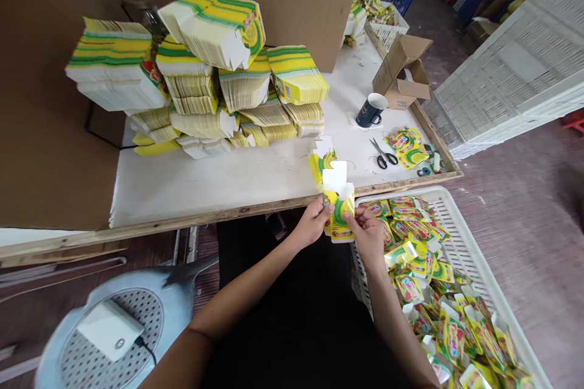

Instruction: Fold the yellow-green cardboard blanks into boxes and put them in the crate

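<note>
A yellow and green printed carton [338,209] with white flaps is held between my two hands, just off the table's front edge. My left hand [314,220] pinches its left side, thumb on the printed face. On the opposite side, my right hand [367,232] grips the carton, thumb in front and fingers partly behind it. Just beyond lies another flat carton [320,161] on the tabletop. Bundles of flat cartons [201,97] are stacked on the left half of the table. To my right, a white crate [474,255] holds many folded cartons [451,334].
On the table [182,188] are scissors [384,155], a dark mug [370,110], an open cardboard box [404,76] and a few flat cartons [407,147]. Brown cardboard [301,6] stands behind the stacks. A stool [168,310] bearing a white device [111,329] is at lower left.
</note>
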A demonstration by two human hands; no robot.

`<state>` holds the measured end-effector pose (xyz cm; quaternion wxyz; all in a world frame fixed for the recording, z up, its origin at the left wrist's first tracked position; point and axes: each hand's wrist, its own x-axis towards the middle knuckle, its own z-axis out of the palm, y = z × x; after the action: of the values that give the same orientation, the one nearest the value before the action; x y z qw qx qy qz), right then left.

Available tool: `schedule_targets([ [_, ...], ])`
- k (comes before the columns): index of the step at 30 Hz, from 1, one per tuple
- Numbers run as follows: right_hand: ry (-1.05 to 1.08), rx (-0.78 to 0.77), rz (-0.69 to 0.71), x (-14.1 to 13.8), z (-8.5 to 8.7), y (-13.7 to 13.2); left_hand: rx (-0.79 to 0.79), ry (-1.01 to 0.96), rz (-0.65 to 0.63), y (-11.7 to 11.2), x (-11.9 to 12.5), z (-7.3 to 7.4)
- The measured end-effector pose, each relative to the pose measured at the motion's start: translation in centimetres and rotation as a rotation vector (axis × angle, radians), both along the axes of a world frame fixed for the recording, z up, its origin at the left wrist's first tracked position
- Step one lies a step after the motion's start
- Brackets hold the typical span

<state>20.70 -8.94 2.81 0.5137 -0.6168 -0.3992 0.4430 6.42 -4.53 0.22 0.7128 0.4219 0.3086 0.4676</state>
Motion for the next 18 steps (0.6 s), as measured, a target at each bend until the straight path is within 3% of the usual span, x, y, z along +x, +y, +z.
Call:
schedule_targets([
  [7, -0.197, 0.063, 0.007, 0.4, -0.3, 0.0, -0.06, 0.041, 0.101, -0.9, -0.1, 0.7],
  [14, -0.167, 0.182, 0.181, 2.4, 0.6, 0.1, 0.012, 0.012, -0.069, -1.1, -1.2, 1.8],
  [18, -0.099, 0.107, 0.319, 3.8, 1.4, 0.2, -0.072, -0.027, -0.203, -1.1, -1.6, 1.8],
])
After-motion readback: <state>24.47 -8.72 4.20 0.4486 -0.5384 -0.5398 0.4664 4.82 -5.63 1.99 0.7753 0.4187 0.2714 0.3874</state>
